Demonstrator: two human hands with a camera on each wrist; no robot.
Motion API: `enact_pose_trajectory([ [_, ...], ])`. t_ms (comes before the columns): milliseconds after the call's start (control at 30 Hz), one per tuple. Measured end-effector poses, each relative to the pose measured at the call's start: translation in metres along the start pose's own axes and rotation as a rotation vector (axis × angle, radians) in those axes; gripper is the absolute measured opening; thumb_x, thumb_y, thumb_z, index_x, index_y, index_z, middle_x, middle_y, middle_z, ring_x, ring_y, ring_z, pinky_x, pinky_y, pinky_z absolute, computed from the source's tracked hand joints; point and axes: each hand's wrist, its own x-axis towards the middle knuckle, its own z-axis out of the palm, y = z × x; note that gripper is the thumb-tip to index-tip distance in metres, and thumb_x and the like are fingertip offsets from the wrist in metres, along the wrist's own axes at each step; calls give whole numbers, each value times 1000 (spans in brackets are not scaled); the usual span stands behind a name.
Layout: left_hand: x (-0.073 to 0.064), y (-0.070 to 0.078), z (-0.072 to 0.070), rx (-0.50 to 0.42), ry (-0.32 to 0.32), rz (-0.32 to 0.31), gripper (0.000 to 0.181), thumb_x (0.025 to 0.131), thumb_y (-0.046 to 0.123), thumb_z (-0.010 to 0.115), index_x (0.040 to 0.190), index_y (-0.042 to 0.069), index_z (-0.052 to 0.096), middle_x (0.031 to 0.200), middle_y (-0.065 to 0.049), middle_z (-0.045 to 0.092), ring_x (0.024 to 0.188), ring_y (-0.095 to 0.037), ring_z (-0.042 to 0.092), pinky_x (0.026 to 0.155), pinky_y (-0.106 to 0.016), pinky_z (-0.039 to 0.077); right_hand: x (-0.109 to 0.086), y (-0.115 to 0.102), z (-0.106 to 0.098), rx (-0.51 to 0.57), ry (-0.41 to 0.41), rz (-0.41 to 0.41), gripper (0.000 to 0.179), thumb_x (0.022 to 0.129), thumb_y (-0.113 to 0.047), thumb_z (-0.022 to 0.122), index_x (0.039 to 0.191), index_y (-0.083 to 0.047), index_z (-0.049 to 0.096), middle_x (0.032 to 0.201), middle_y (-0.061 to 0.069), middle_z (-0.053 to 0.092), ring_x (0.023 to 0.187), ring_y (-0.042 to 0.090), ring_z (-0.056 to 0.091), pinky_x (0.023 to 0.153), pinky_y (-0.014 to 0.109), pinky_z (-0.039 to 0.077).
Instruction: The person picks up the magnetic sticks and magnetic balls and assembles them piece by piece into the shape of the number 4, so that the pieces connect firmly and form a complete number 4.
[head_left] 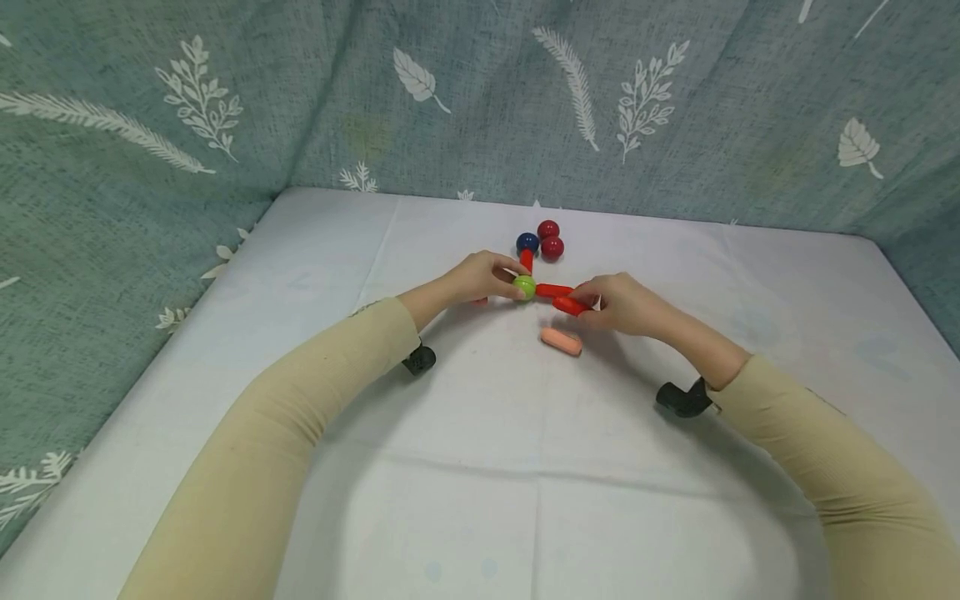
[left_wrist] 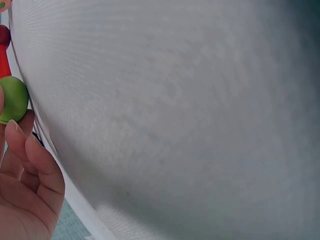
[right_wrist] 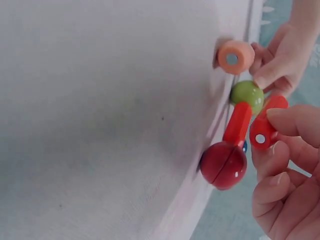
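Note:
My left hand pinches a green ball between thumb and fingers. From that ball one red rod runs back to a blue ball. Another red rod runs right to a dark red ball, largely covered by my right hand in the head view. My right hand pinches a loose red rod close to these pieces; the right wrist view shows a silvery disc on its end. In the left wrist view the green ball is cut off by the frame edge.
An orange rod lies in front of the joined pieces. Two dark red balls sit beside the blue one. A reddish piece peeks out below my left hand. Patterned green cloth hangs behind the white-covered table.

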Motion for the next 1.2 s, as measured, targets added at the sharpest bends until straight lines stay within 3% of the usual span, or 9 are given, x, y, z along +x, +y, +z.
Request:
enact_pose_trajectory([
  [233,1,0,0,-3,1,-8,42,81,29,70,121,20,60,118,-3,62,53,-11,39,48,-22,33,4,9,-8,130,40,78,32,86,-10,60,117,0,60,103,15,62,72,21,50,60,26,43],
  [467,0,1,1,1,3,-12,42,82,29,69,122,20,59,119,-4,61,69,-13,46,50,-22,34,11,20,-13,378,90,275,36,89,-18,57,123,-6,56,111,15,58,69,22,52,61,28,44],
  [633,0,1,1,-2,4,-17,42,81,30,70,121,21,60,118,-3,61,60,-14,42,48,-22,33,17,29,-14,535,111,375,42,91,-21,55,130,-7,48,108,14,53,68,17,46,61,25,40],
  [733,0,0,1,-3,6,-17,42,81,30,70,121,21,60,118,-3,61,68,-14,46,51,-22,34,21,34,-13,612,116,426,42,92,-21,52,131,-5,45,105,13,51,73,17,44,63,23,40],
  [933,1,0,1,0,10,-8,41,82,29,69,121,20,60,119,-4,60,103,-13,51,65,-21,38,25,36,-13,709,108,480,43,91,-21,52,129,-2,43,99,7,49,79,17,44,70,23,42],
  [1200,1,-1,1,2,8,2,41,82,29,69,121,19,60,120,-4,60,101,-15,51,58,-23,36,30,39,-10,768,127,518,50,90,-31,57,130,-4,43,93,1,54,69,11,46,67,21,42],
])
